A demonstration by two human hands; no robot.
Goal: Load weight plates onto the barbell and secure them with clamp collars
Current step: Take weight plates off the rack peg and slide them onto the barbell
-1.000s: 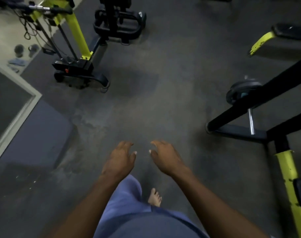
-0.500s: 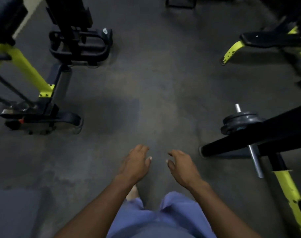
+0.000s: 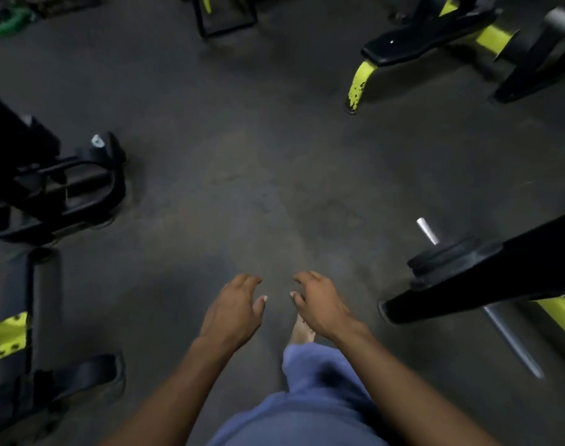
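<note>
We are holding our left hand (image 3: 234,312) and right hand (image 3: 321,304) out, fingers loosely spread, gripping nothing. The shiny grey metal barbell (image 3: 427,231) with round black weight plates (image 3: 448,260) is sitting at three o'clock, above the dark floor (image 3: 242,156).

Bare metal barbell (image 3: 428,232), matt dark weight plate (image 3: 448,260); floor (image 3: 242,162) perhaps worn rubber
</note>
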